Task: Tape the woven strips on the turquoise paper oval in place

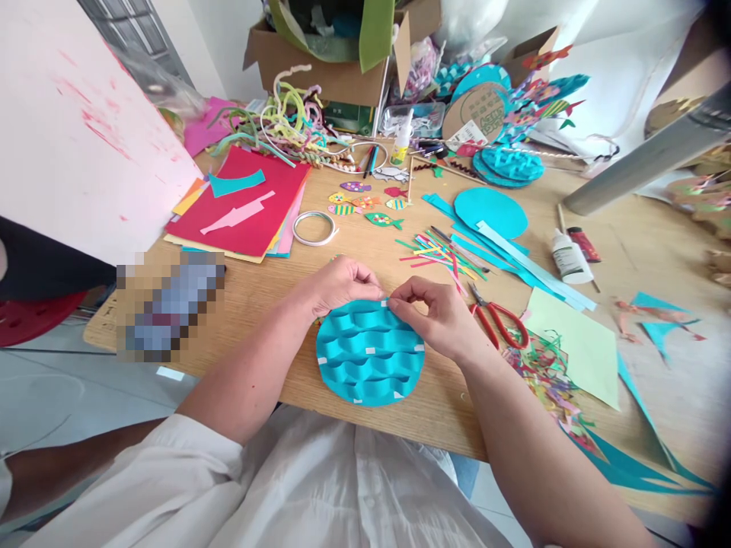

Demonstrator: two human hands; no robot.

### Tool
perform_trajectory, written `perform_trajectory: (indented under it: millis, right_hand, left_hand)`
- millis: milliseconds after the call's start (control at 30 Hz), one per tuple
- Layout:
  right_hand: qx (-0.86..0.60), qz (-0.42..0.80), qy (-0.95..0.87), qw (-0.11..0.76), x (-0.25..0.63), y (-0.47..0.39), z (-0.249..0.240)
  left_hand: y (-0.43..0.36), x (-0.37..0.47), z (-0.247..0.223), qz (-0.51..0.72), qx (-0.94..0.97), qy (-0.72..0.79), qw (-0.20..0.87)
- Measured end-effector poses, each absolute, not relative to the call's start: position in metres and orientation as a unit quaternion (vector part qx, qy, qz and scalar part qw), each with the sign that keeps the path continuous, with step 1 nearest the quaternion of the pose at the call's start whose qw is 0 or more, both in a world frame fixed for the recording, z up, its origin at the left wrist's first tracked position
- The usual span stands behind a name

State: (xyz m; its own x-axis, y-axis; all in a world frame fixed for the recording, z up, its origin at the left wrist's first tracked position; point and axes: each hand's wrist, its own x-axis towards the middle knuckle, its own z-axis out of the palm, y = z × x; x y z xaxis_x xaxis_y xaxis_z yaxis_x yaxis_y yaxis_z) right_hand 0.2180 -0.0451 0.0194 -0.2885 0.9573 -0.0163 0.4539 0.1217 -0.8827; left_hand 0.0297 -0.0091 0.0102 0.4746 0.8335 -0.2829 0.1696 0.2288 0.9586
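A round blue paper disc (pixel 370 367) with rows of wavy blue paper strips lies near the table's front edge. Small white tabs, apparently tape, are stuck around its rim and in its middle. My left hand (pixel 346 285) is closed at the disc's far edge, thumb and forefinger pinched together. Just to its right, my right hand (pixel 431 310) pinches the same edge beside a white tab (pixel 384 303). Red-handled scissors (pixel 499 320) lie to the right of that hand. Thin coloured paper strips (pixel 437 255) are scattered beyond it.
Paper fish (pixel 365 202) and a roll of white tape (pixel 314 227) lie ahead. Coloured sheets (pixel 240 217) are stacked left, near a blurred-out object (pixel 174 304). A glue bottle (pixel 571 257), green paper (pixel 579 346) and paper scraps (pixel 563 388) lie right. Boxes (pixel 325 68) stand behind.
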Motion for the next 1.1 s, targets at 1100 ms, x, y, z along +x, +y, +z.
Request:
perform_trajectory:
  millis: [1100]
  right_hand:
    - [-0.443,0.218,-0.792,0.361,0.2248,-0.0431,0.0175]
  left_hand:
    - [-0.0064,0.0294,0.0073,0.236,0.566,0.507,0.606]
